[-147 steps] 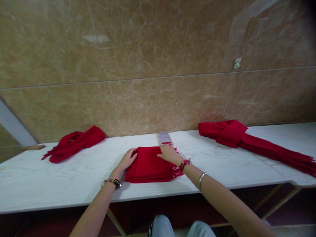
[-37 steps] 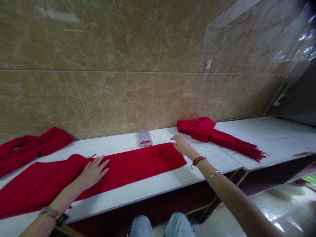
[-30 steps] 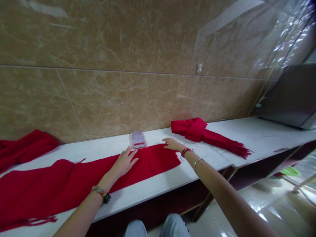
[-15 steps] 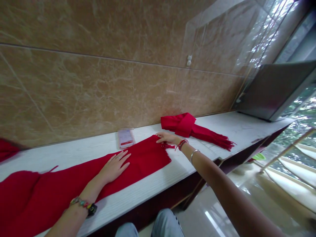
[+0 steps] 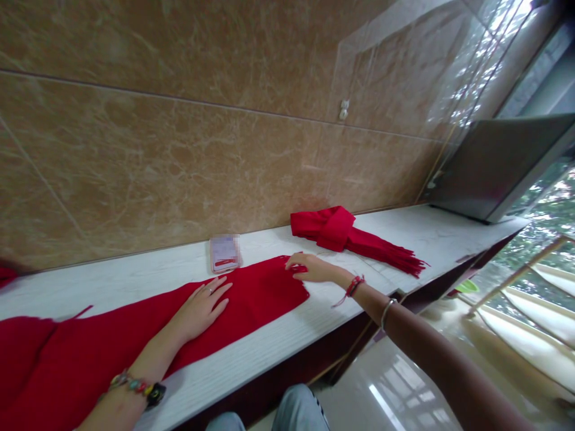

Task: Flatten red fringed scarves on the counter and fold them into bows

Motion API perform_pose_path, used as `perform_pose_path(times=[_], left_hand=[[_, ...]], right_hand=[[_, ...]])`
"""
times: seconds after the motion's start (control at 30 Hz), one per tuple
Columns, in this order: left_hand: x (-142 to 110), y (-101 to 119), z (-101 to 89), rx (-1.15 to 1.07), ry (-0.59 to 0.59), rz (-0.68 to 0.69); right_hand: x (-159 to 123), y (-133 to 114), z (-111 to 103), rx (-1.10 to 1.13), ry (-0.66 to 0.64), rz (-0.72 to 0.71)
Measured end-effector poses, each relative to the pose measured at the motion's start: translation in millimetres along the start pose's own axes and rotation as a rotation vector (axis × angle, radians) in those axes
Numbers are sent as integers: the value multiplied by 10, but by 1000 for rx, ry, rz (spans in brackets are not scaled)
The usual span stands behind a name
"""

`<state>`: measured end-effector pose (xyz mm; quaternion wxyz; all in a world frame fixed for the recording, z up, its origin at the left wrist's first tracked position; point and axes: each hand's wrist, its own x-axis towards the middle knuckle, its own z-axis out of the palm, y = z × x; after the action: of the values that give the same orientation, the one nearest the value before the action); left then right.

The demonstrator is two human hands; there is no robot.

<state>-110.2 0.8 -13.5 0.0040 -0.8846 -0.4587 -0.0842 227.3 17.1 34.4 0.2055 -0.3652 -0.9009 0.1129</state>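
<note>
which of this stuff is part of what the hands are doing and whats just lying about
In use:
spread red scarf
left hand, flat on it
right hand, at its end, grip unclear
white counter, beneath

Apparently just lying about:
folded red scarf with fringe
flat phone-like item, blurred
red cloth at the left edge
grey box

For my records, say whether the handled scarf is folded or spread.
Spread lengthwise: the red scarf stretches along the white counter; layers unclear.
</note>
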Motion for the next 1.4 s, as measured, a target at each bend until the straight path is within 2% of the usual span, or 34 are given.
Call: perform_pose_path(times=[0.03,0.1,0.27,0.47,0.67,0.83,1.0,1.13,1.27,1.33,1.4], left_hand=[[-1,2,-2,4,0,0],[2,8,-8,8,6,1],[22,25,-19,1,29,-5],[30,20,-14,-9,59,7],[30,9,-30,0,54,17],[38,-12,-17,-19,68,19],[28,-5,-24,-8,53,8],[31,3,-32,-4,55,1],[45,-8,-15,-15,59,12],[46,-11,-9,-18,54,11],[40,-10,-11,-17,49,10]], right_hand=[[-45,-72,42,10,-69,-56],[-126,-152,65,1,-123,-91],[-249,-114,-8,7,-122,-22],[-249,-124,64,-34,-114,13],[-274,-114,-45,-21,-236,-10],[-300,-181,-34,-84,-251,-21],[-373,-164,10,-259,-201,35],[-522,-61,-170,-407,-173,170],[-554,-109,-256,-274,-45,83],[-494,-175,-160,-202,-19,40],[-413,-224,-8,-164,-21,73]])
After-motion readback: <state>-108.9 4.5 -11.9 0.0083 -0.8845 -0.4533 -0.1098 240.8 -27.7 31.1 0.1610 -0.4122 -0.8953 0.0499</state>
